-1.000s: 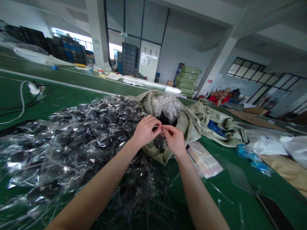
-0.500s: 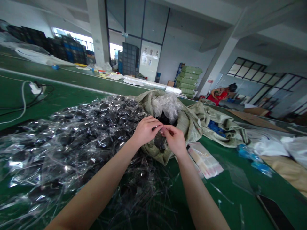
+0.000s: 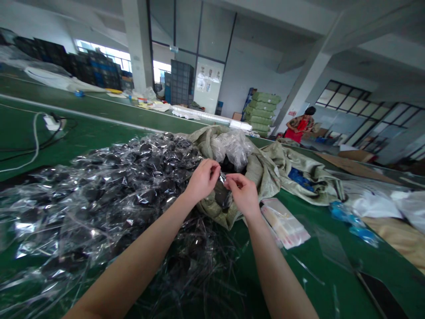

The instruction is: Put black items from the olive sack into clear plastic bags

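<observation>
Pinching the top of a clear plastic bag with a dark item inside (image 3: 223, 195), a left hand (image 3: 202, 180) and a right hand (image 3: 243, 191) work close together above the open mouth of a green woven sack (image 3: 219, 215) on a green table (image 3: 299, 266). The right thumb and fingertips are closed on the film; the left thumb and index finger meet near the bag's upper edge — whether they grip it, one cannot tell. Crumpled clear plastic (image 3: 234, 146) lies in the sack's far side. Spread to the left is a heap of dark items in shiny clear wrappers (image 3: 133, 190). To the right — just beside the sack — sits a stack of flat clear bags (image 3: 285, 223), with a dark phone (image 3: 381, 292) near the table's lower right. In the background stands a person in a red apron (image 3: 299, 128).
</observation>
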Motion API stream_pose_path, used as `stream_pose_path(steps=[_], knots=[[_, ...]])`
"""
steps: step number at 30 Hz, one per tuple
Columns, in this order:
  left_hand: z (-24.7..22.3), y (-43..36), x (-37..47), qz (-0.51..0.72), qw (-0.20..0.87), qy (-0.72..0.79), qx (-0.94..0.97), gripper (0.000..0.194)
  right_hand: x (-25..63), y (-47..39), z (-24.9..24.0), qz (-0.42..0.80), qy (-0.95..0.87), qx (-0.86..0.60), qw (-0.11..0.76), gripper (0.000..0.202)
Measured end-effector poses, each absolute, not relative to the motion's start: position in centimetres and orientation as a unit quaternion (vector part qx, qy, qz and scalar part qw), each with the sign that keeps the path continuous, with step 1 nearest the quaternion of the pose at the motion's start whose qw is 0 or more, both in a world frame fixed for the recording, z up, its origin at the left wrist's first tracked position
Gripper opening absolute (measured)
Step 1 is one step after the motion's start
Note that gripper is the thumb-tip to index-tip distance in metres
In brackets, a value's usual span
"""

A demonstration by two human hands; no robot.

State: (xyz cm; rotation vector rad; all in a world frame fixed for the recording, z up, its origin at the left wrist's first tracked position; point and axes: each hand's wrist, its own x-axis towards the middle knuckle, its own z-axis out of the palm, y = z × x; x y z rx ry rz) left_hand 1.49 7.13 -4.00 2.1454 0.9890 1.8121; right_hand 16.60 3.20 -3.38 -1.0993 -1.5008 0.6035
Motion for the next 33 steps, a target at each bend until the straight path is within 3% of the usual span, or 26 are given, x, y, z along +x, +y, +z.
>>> stream_pose_path(steps=[5, 9, 12, 15, 20, 27, 33], knots=[[-2.9, 8.2, 0.1, 0.740, 0.410, 0.249, 0.471, 0.020, 16.9, 3.1, -2.6, 0.293, -0.534, -0.452, 0.651, 0.025], [-2.9, 9.3, -1.6, 0.748, 0.520, 0.236, 0.338, 0.021, 17.7, 2.9, -1.9, 0.261, -0.481, -0.460, 0.699, 0.029], [-3.7, 9.5, -1.7, 0.691, 0.521, 0.332, 0.376, 0.018, 18.5, 2.9, -1.5, 0.233, -0.459, -0.476, 0.713, 0.030], [-4.1, 8.9, -0.9, 0.599, 0.446, 0.416, 0.519, 0.018, 19.1, 2.8, -1.1, 0.224, -0.446, -0.473, 0.726, 0.030], [-3.4, 7.0, 0.6, 0.488, 0.414, 0.336, 0.691, 0.029, 19.6, 2.8, -0.9, 0.233, -0.440, -0.461, 0.735, 0.031], [-4.0, 6.9, 1.7, 0.522, 0.437, 0.231, 0.695, 0.022, 19.5, 2.9, -1.0, 0.281, -0.457, -0.451, 0.714, 0.033], [-3.5, 6.5, 1.7, 0.576, 0.455, 0.268, 0.624, 0.028, 19.5, 3.0, -0.7, 0.319, -0.442, -0.424, 0.723, 0.031]])
